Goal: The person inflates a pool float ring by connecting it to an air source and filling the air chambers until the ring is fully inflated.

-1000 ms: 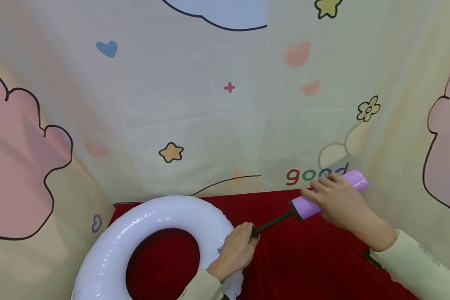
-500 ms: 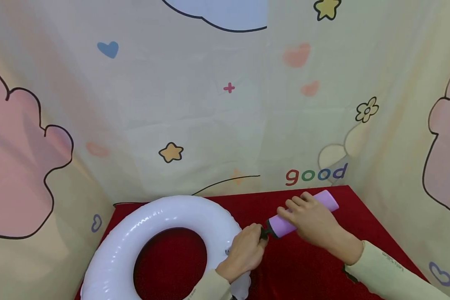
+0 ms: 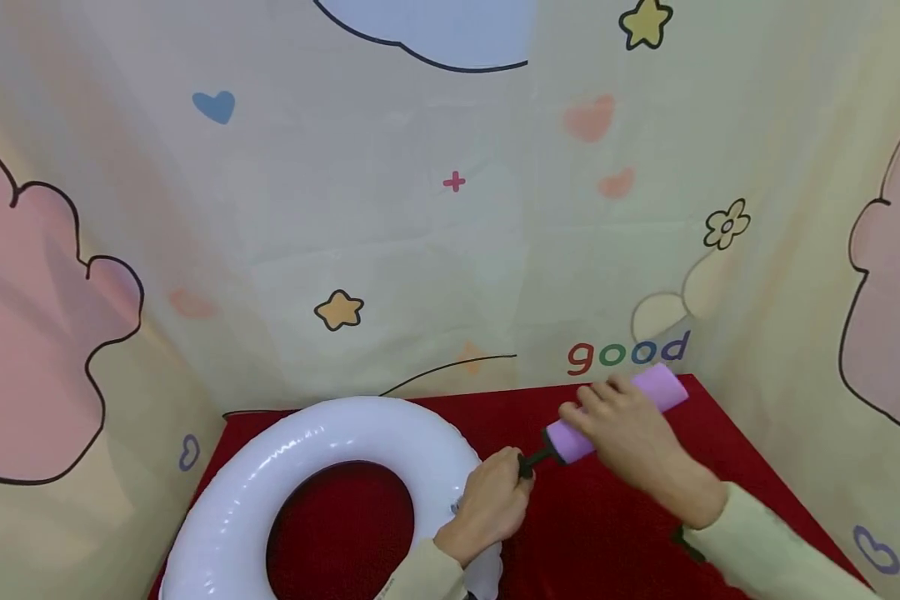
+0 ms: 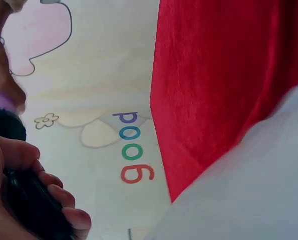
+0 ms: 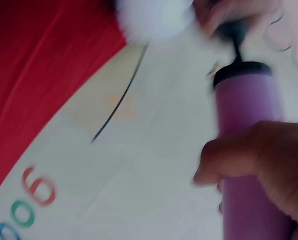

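Note:
A hand pump with a purple barrel (image 3: 662, 387) is held slantwise between both hands, its black rod (image 3: 540, 457) partly drawn out. The right hand (image 3: 633, 433) wraps round the barrel, with the thumb across it in the right wrist view. In the left wrist view, the left hand (image 4: 13, 155) curls its fingers round the pump's black handle (image 4: 33, 205). Below and left of the pump lies a white inflatable swim ring (image 3: 213, 508). The left forearm crosses the ring's right side, where a small clear valve (image 3: 455, 507) shows beside the wrist.
Red cloth (image 3: 592, 533) covers the surface under the ring. A pale printed curtain (image 3: 420, 250) hangs behind and at both sides. Its word "good" appears just above the pump's far end.
The right hand brought the barrel down and left to the left hand, sliding the rod in. Since then it has drawn back slightly up, showing more rod. The left hand has shifted slightly right.

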Demonstrator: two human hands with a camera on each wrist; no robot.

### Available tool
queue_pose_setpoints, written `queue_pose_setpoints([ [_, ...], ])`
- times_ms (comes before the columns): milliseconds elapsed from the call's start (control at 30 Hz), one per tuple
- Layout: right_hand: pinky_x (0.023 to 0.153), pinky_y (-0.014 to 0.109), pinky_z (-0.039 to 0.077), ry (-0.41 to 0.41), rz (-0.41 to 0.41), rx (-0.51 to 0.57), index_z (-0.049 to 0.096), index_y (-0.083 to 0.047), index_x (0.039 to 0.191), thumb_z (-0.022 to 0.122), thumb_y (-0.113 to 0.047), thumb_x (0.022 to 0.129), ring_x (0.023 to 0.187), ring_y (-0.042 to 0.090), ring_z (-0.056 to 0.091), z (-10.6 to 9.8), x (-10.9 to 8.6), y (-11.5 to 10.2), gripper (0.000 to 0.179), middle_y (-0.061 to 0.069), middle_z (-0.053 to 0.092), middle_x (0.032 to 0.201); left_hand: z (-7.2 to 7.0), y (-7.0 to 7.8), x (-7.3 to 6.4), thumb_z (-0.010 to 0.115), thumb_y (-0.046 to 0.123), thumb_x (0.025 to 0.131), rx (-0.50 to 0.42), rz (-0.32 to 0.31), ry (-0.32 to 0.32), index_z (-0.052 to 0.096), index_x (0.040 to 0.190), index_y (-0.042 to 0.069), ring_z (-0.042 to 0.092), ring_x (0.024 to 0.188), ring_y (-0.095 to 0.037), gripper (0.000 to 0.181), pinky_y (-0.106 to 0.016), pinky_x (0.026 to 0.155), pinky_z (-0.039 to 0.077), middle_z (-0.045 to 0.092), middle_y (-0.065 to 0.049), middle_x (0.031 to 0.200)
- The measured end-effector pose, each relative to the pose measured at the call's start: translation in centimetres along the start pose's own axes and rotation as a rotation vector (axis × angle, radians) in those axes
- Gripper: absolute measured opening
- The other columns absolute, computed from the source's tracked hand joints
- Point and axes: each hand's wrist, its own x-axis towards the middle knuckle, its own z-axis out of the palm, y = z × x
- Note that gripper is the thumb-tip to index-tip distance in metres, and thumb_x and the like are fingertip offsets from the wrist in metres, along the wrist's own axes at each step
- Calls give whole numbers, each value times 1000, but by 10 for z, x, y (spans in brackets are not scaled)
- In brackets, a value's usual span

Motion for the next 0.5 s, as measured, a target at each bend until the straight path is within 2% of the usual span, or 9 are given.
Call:
queue_pose_setpoints([
  [100,83,43,48,-17,-31,16,58,-16,96,88,-16,59,85,25,65,13,4,-25,48,7,66,89,5,3,-3,54,13,92,4,-2,-12,51,77,16,40,65,-1,16,-18,57,34,47,8,71],
  [200,84,43,48,-54,-19,45,59,-19,98,92,-20,54,87,24,65,17,0,-30,55,5,67,91,4,3,-7,55,12,92,26,0,-36,50,77,16,38,64,-2,16,-18,55,33,45,8,70],
  [367,84,46,50,-45,-38,51,60,-19,101,93,-22,51,89,26,66,7,-6,-2,60,5,68,94,-5,0,-7,56,14,94,13,-5,-69,49,77,17,37,64,-3,19,-18,54,32,43,8,70],
  [500,81,47,49,18,-24,29,61,-17,99,90,-13,50,88,28,65,-6,-9,28,57,7,65,91,-10,-8,-7,56,14,94,25,-10,-47,48,76,17,37,65,-3,20,-17,55,31,43,8,70],
])
